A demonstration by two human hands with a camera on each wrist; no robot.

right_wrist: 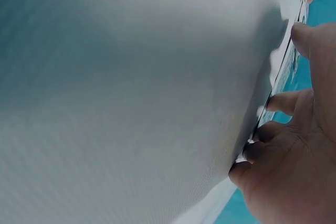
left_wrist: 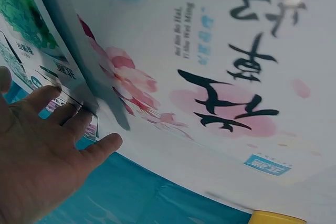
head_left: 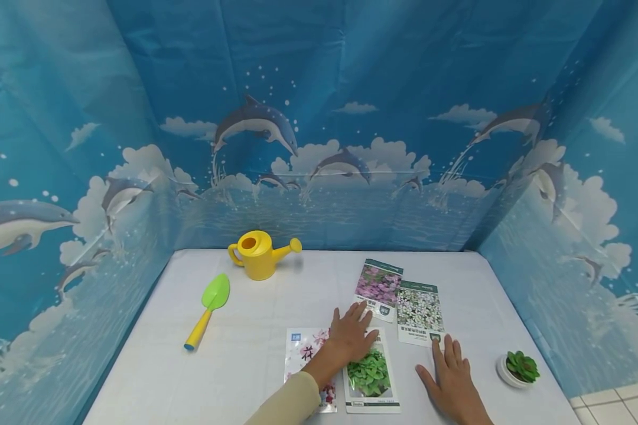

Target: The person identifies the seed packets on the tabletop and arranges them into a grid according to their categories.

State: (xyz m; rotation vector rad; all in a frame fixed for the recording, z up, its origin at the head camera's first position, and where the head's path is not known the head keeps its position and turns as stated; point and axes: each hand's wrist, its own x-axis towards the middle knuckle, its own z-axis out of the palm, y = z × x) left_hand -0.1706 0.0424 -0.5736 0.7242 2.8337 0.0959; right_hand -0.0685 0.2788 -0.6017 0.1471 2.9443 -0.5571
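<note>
A small curtained-off booth, looking like a staged set; what kind of building surrounds it cannot be told. A shiny blue curtain (head_left: pixel 308 59) closes in the back and both sides, printed with leaping dolphins (head_left: pixel 260 116), puffy white clouds (head_left: pixel 374 156) and a pale sea (head_left: pixel 276 212). Inside it stands a bench (head_left: pixel 250 307) with a plain white top, reaching nearly to the curtain. In the lower right corner, past the curtain's hem, pale square floor tiles (head_left: pixel 630 407) show. Garden things are spread out on the bench: a yellow watering can (head_left: pixel 259 260), a green hand trowel (head_left: pixel 215 293), flower and leaf seed packets (head_left: pixel 420 310), and a little potted plant (head_left: pixel 522 367).
</note>
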